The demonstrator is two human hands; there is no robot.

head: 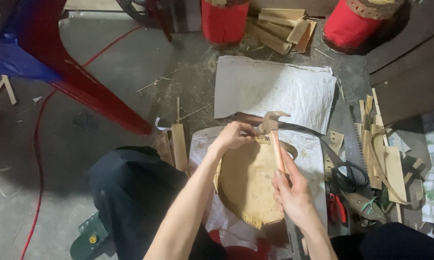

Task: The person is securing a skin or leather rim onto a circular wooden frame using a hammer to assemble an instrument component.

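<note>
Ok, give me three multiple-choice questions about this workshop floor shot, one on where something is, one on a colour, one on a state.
1. Where is the hammer head?
A. over the upper edge of the tan leather piece
B. on the white sack
C. by the green sandal

2. What colour are the two drum bodies at the top?
A. blue
B. red
C. white

3. What is the right hand doing?
A. lying open on the floor
B. gripping the hammer handle
C. holding scissors

Answers: 1 A, the head sits beside the left hand at the leather's edge; 2 B, both are bright red; 3 B, its fingers wrap the wooden handle.
</note>
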